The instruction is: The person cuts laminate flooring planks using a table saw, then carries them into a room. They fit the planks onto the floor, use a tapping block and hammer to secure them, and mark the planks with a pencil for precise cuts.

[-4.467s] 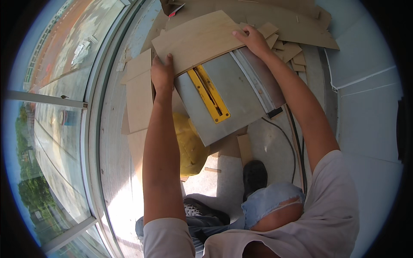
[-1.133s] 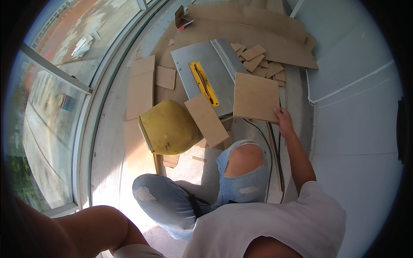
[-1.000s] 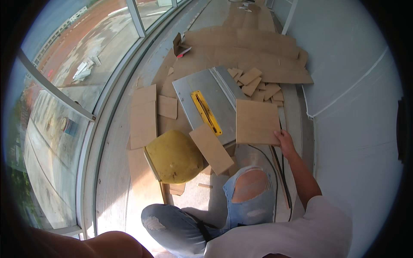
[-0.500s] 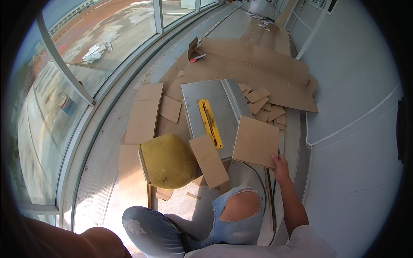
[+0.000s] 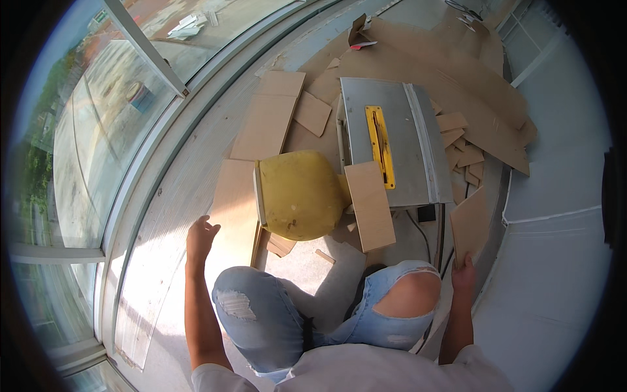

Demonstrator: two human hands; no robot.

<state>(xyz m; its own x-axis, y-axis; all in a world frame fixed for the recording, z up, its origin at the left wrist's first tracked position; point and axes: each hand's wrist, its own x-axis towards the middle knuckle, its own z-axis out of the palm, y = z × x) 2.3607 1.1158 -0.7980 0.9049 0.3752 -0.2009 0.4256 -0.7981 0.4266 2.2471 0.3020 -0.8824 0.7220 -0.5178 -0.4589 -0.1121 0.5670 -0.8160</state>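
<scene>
On the right, my right hand [image 5: 464, 273] grips the lower edge of a squarish wooden board [image 5: 469, 222], which is tilted and held beside the table saw. My left hand [image 5: 199, 240] is at the left in the air, thumb apart from loosely bent fingers, with nothing in it. It is nearest to the long wooden boards [image 5: 234, 196] on the floor. The grey table saw [image 5: 398, 140] has a yellow insert [image 5: 379, 147] with the blade slot in it. A small rectangular board [image 5: 370, 206] leans over the saw's near edge, next to a rounded yellow container [image 5: 302, 196].
Several wood offcuts [image 5: 465, 147] lie in a heap right of the saw. Cardboard sheets [image 5: 424, 55] cover the floor behind it. A dark cable [image 5: 421, 238] runs near my right knee. Tall windows [image 5: 98, 144] stand at the left, a pale wall [image 5: 555, 261] at the right.
My right hand has moved the squarish board off the saw's near right corner, out to the right, and tilted it. My left hand has come into view. The view has shifted.
</scene>
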